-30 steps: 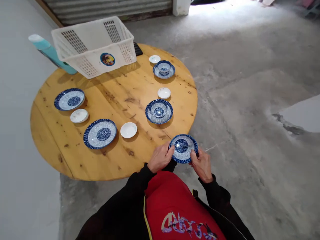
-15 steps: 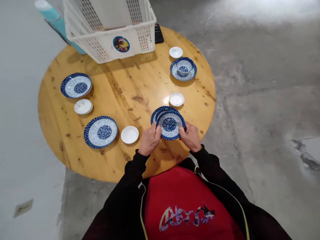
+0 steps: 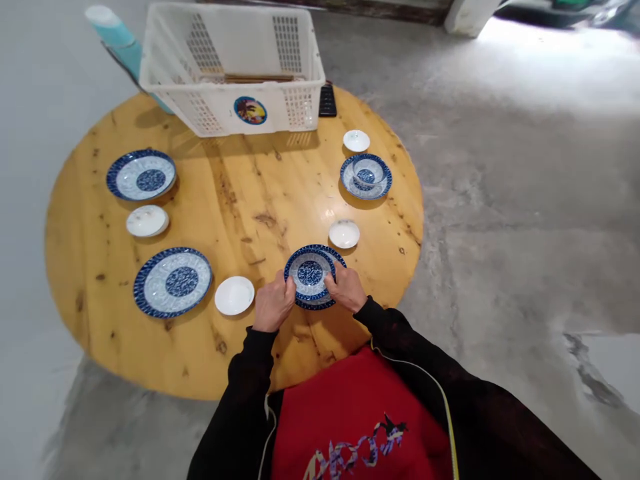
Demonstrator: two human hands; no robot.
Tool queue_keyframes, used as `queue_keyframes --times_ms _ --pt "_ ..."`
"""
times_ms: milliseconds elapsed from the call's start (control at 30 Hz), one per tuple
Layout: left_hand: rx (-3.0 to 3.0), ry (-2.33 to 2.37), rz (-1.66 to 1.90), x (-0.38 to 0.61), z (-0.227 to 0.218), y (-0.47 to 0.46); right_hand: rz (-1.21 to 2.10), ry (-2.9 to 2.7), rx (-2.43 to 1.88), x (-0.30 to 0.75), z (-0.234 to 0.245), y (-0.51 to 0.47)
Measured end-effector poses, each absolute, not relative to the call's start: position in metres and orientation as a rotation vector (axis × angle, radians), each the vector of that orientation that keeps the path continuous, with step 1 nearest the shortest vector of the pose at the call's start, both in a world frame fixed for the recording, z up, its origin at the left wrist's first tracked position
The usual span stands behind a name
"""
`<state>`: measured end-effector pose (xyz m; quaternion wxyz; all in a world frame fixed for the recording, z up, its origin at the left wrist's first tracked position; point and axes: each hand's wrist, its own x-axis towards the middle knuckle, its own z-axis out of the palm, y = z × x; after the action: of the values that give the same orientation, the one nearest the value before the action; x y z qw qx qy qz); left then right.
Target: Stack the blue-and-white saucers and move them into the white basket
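Observation:
Both my hands grip a small blue-and-white patterned bowl [image 3: 309,273] by its rim. My left hand [image 3: 273,303] pinches its left edge, my right hand [image 3: 345,288] its right edge. The bowl sits on or just above a blue-rimmed plate [image 3: 324,301] near the front edge of the round wooden table [image 3: 240,200]. A small white saucer [image 3: 344,234] lies just beyond, and another white saucer [image 3: 235,295] lies to the left of my left hand.
A second bowl-on-plate set [image 3: 366,177] with a white saucer [image 3: 356,141] sits at the right. Two blue plates [image 3: 173,281] [image 3: 141,175] and a saucer [image 3: 147,221] lie at the left. A white plastic basket [image 3: 235,67] stands at the back. Concrete floor surrounds.
My hands carried the bowl from beyond the table's edge onto the plate near the front. The view shifted as my head moved.

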<state>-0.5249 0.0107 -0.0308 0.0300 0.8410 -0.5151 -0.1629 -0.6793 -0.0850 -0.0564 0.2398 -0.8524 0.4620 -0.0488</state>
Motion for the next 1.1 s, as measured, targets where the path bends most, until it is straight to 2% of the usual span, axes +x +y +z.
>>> queue_keyframes --times_ms 533,900,1100 --pt "2.717 -1.363 -0.638 -0.543 -0.027 0.0 0.351 1.083 -2.495 -0.677 -0.043 -0.114" --pt "2.718 -1.386 -0.697 -0.532 -0.032 0.0 0.363 1.11 -2.443 -0.682 -0.042 -0.114" --pt "2.454 -1.211 -0.97 -0.523 -0.05 -0.002 0.182 1.109 -2.112 -0.687 -0.055 -0.112"
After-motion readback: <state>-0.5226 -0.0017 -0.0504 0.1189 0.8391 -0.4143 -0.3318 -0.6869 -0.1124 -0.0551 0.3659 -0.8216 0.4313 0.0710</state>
